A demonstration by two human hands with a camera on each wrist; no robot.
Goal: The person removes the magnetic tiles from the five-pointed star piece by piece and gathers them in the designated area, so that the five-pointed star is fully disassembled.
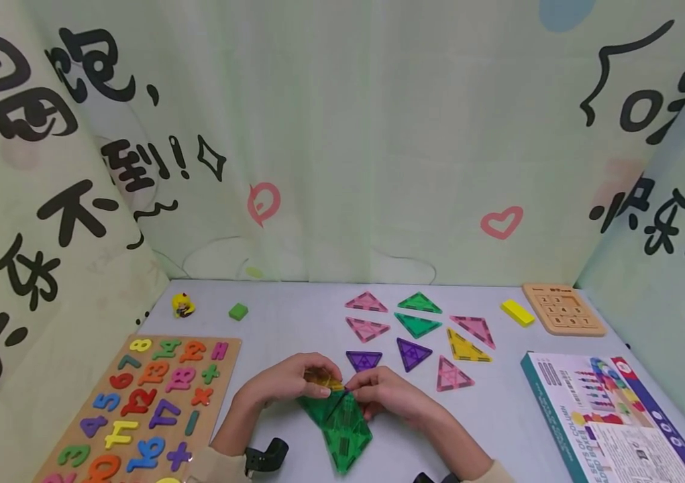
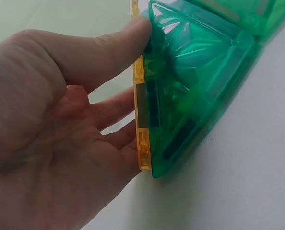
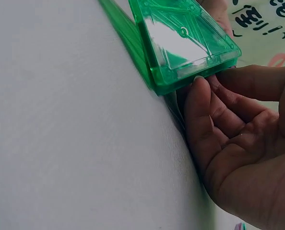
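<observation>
The tabletop (image 1: 294, 322) carries a number puzzle board (image 1: 143, 409) at the left, a printed box (image 1: 608, 416) at the right and loose triangle tiles (image 1: 417, 325) beyond my hands. Near its front edge lies the green tile cluster (image 1: 339, 429), flat for the most part, its long axis running from my hands toward me and ending in a point at the near end. My left hand (image 1: 284, 382) has its grip pinched on a yellow tile (image 2: 142, 110) standing on edge against a raised green tile (image 2: 190, 81) — thumb on top, fingers behind. My right hand (image 1: 390, 392) props the other side, fingertips (image 3: 200, 91) curled against the green tile's lower edge; I judge that a light hold rather than a clench.

The risk, as I see it: the tilted pieces stand only on their edges, so uneven pressure from either hand could let them snap flat or drag the flat greens out of line.
</observation>
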